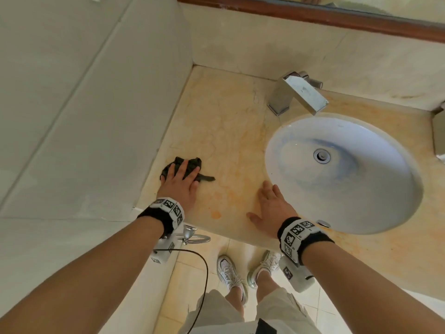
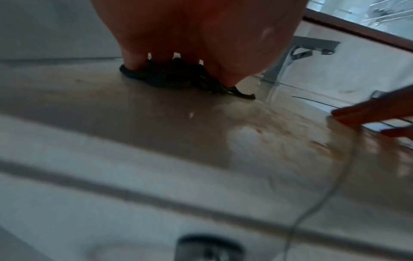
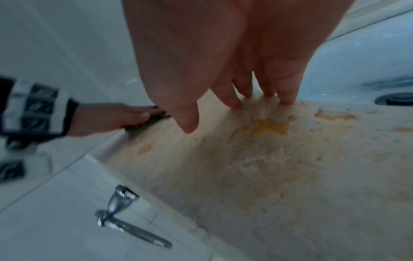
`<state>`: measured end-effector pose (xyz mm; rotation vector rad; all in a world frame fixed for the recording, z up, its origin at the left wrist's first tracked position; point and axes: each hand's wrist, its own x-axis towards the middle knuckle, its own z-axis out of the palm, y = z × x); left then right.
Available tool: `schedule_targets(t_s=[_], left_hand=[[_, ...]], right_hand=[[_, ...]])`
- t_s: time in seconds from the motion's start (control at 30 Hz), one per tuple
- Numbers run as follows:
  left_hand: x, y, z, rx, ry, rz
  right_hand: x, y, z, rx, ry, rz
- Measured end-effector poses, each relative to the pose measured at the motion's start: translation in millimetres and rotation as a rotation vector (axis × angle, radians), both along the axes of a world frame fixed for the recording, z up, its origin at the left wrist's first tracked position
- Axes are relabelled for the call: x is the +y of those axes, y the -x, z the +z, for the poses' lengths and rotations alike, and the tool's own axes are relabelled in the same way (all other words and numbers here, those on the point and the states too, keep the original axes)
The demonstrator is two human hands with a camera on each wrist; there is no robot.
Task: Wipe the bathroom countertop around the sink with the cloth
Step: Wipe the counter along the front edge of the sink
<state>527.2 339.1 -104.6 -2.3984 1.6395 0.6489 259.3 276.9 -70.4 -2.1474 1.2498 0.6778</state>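
A dark crumpled cloth (image 1: 192,163) lies on the beige marble countertop (image 1: 231,121) near the left wall. My left hand (image 1: 179,182) presses flat on it with straight fingers; the left wrist view shows the cloth (image 2: 170,77) squashed under the fingertips (image 2: 132,63). My right hand (image 1: 271,206) rests flat on the counter beside the white oval sink (image 1: 301,189), fingers straight and holding nothing. In the right wrist view its fingertips (image 3: 287,98) touch the stained surface.
A chrome faucet (image 1: 297,95) stands behind the sink. Orange stains (image 1: 215,214) mark the counter's front edge. A white tiled wall (image 1: 84,104) bounds the counter's left side. A metal towel ring (image 1: 195,237) hangs below the counter front. A grey object (image 1: 438,136) sits at the far right.
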Motion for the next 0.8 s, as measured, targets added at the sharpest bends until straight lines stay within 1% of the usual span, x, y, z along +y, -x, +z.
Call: schedule_targets(t_s=[0.1, 0.17, 0.23, 0.37, 0.47, 0.63, 0.73, 0.8], left_hand=[[-15, -9, 0, 0.019, -0.02, 0.062], [-13, -6, 1, 0.035, -0.019, 0.094], [0, 3, 5, 0.037, -0.016, 0.099], [45, 22, 5, 0.05, -0.012, 0.039], [58, 19, 2, 0.072, -0.015, 0.014], [36, 2, 0, 0.05, -0.023, -0.01], [4, -23, 1, 0.041, -0.036, 0.056], [-15, -36, 3, 0.071, -0.05, 0.115]], right_hand=[[8, -4, -3, 0.003, -0.005, 0.026], [11, -9, -4, 0.025, 0.009, 0.037], [10, -11, -4, 0.04, 0.014, 0.038], [8, -10, -6, 0.055, 0.004, 0.045], [8, -12, -6, 0.052, -0.013, 0.031], [7, -14, -7, 0.065, -0.011, 0.018], [8, -17, -7, 0.076, -0.016, 0.016], [8, -18, -7, 0.079, -0.01, 0.011]])
